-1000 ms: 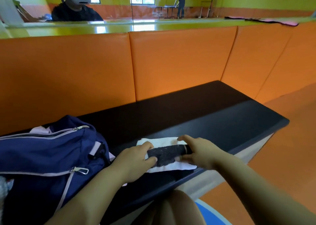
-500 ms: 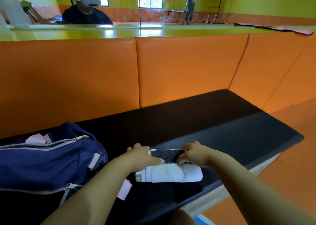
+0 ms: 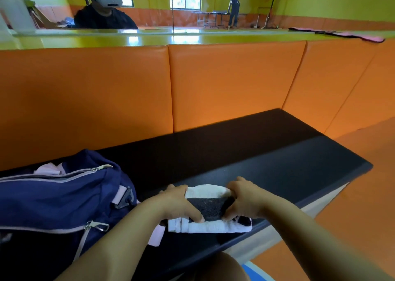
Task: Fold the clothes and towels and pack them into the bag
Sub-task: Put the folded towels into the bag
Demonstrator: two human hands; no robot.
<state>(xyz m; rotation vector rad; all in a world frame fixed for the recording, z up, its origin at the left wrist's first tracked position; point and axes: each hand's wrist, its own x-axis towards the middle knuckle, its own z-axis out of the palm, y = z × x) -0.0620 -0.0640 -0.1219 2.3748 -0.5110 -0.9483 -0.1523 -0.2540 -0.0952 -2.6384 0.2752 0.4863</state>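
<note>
A small white towel (image 3: pixel 206 226) with a dark grey patch lies folded into a thick bundle near the front edge of the black bench (image 3: pixel 277 163). My left hand (image 3: pixel 181 203) grips its left side and my right hand (image 3: pixel 245 199) grips its right side, thumbs pressed on the dark patch. A navy blue bag (image 3: pixel 59 197) with grey zips lies on the bench just left of the towel. Its top zip is open and a pale pink cloth (image 3: pixel 50 168) shows inside.
Orange padded backrests (image 3: pixel 224 84) rise behind the bench and turn a corner at the right. A mirror above them reflects a person wearing a headset (image 3: pixel 102 9). Orange floor lies to the right of the bench end.
The towel has been folded over again into a shorter, thicker bundle. Both hands have come closer together on it, and the dark patch now faces up at the middle.
</note>
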